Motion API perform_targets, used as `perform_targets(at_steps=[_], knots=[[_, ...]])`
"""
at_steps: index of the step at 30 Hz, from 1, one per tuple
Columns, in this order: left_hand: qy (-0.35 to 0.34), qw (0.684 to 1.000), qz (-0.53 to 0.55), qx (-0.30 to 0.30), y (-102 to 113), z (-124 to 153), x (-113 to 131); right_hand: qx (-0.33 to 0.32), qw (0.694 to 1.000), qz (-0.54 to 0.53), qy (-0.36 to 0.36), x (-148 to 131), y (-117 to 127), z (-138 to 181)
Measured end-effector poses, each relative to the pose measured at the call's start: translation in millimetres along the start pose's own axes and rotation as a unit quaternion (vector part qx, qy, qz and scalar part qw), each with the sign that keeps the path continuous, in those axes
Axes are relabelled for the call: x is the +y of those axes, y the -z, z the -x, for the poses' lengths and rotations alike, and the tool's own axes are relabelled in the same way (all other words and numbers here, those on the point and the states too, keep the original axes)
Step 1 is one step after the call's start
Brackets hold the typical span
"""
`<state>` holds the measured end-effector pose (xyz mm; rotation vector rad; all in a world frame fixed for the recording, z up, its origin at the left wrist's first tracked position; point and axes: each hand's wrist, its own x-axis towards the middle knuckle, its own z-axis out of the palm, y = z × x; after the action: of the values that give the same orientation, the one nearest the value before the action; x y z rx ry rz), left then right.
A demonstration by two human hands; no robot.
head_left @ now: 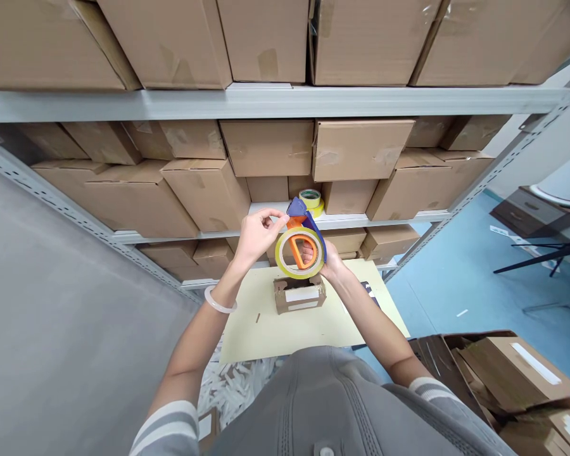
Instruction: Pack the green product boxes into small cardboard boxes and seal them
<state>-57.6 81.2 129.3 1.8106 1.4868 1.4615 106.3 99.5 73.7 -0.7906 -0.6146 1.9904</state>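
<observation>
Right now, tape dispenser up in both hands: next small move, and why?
Probably lower the tape dispenser toward the small cardboard box just below it: the right hand is around the orange handle, the left hand pinches the blue top.

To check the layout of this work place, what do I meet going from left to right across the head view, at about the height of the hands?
white bangle → left hand → tape dispenser with yellow roll → right hand → grey metal shelf upright → blue floor → black stand legs

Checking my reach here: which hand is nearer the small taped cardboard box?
Right hand: just above the cardboard box, toward its right side. Left hand: higher up and further left.
</observation>
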Motion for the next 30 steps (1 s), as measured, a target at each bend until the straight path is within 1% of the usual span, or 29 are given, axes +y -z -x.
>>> perform_targets(at_steps=[3,7,9,12,15,17,20,24,27,29,30], knots=[[0.02,1.0,-0.006,-0.01,0.7,1.0,-1.7,0.064,0.994,0.053,0.064,2.7,-0.6,2.1],[0.039,0.999,0.005,-0.016,0.1,0.9,-9.5,0.143,0.964,0.142,0.171,5.3,1.7,1.8],[0.047,0.999,0.012,-0.018,-0.6,1.3,-12.6,0.161,0.947,0.175,0.217,5.9,3.0,1.2],[0.044,0.999,-0.013,-0.011,-3.3,3.4,-13.2,0.166,0.929,0.216,0.249,6.6,4.6,0.4],[-0.004,0.996,-0.091,0.021,-8.2,6.8,-11.0,0.172,0.92,0.232,0.266,6.9,6.9,-1.0],[-0.047,0.985,-0.159,0.045,-11.4,8.8,-9.9,0.174,0.917,0.238,0.27,6.4,8.7,-2.2],[-0.105,0.958,-0.263,0.053,-13.4,9.6,-10.7,0.175,0.915,0.25,0.265,4.8,10.9,-3.6],[-0.178,0.907,-0.379,0.04,-10.1,5.5,-15.0,0.179,0.909,0.268,0.264,2.8,12.5,-4.0],[-0.219,0.885,-0.409,0.029,-6.2,0.9,-18.0,0.179,0.903,0.285,0.268,1.4,15.1,-4.1],[-0.235,0.888,-0.395,0.022,-3.6,-1.5,-19.6,0.186,0.893,0.3,0.281,-0.4,17.9,-4.5],[-0.235,0.895,-0.378,0.019,-2.4,-2.4,-20.5,0.191,0.885,0.308,0.291,-1.7,19.4,-4.7]])
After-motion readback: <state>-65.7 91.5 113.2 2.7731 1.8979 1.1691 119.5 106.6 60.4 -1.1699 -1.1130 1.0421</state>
